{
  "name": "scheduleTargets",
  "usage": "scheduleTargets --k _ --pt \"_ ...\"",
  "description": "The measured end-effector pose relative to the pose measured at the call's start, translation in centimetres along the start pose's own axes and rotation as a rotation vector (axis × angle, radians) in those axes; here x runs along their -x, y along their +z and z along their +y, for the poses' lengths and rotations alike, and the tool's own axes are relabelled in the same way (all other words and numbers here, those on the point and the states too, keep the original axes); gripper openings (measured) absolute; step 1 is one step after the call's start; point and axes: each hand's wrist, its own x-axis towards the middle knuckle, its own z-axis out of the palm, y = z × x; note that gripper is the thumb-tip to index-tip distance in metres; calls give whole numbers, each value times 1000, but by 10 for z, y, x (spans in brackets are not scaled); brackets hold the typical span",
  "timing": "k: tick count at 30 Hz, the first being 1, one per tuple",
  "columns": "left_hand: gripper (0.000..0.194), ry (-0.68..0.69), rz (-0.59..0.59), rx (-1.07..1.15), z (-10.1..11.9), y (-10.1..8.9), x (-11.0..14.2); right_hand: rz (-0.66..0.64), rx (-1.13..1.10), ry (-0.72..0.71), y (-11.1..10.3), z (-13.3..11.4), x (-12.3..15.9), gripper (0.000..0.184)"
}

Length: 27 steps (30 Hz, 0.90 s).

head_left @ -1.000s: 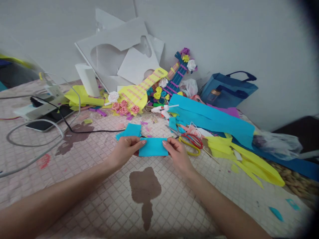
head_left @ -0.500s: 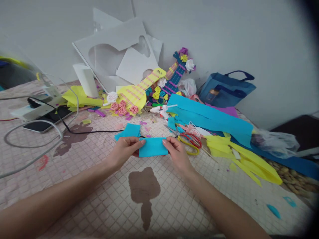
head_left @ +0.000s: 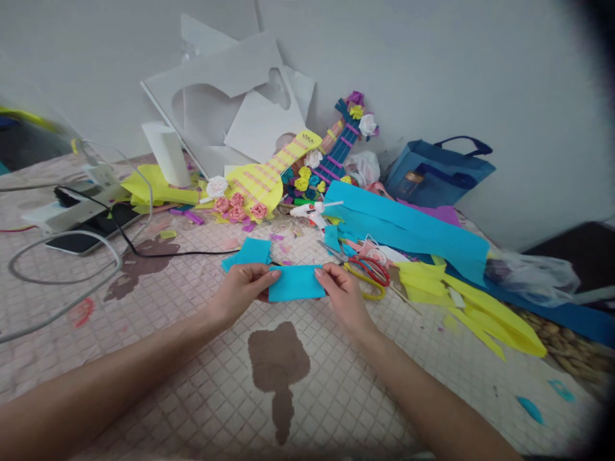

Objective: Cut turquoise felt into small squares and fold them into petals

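Observation:
A blue rectangle of crepe paper (head_left: 296,283) is stretched flat between my two hands above the table. My left hand (head_left: 246,287) pinches its left edge, thumb on top. At the right edge, my right hand (head_left: 340,289) pinches it in the same way. Just behind my left hand lie other blue crepe paper pieces (head_left: 254,250). Scissors with red and yellow handles (head_left: 369,272) rest just beyond my right hand. Farther back is a white hot glue gun (head_left: 307,210).
A yellow paper guitar (head_left: 257,186) with pink roses and a dark blue one (head_left: 336,150) lean at the back. A long blue crepe sheet (head_left: 408,224) and yellow crepe paper (head_left: 494,314) lie right. At left are a power strip (head_left: 77,214), cables and a phone (head_left: 91,234).
Almost nothing differs. Both hands keep their pinch on the blue paper, and the whole view has shifted very slightly.

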Motion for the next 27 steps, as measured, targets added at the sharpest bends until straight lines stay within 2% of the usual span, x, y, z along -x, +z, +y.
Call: scheduleTargets --k 5,9,12,18,24,27 --pt "34 -91 -57 43 1 -2 -2 -41 63 0 -4 0 -2 30" --pt "34 -165 -171 -15 2 -8 -6 -68 107 -10 -8 -3 -3 30" --pt "33 -166 -255 -60 2 -12 -9 -70 146 -12 -11 -5 -3 30" --pt "30 -99 -340 -135 3 -15 -10 -150 199 -30 -11 -8 0 29" --pt "26 75 -397 -227 -1 -14 -10 -232 248 -44 -5 -11 4 27" --pt "24 115 -443 -214 -3 -14 -9 -307 244 -55 -2 -11 6 27"
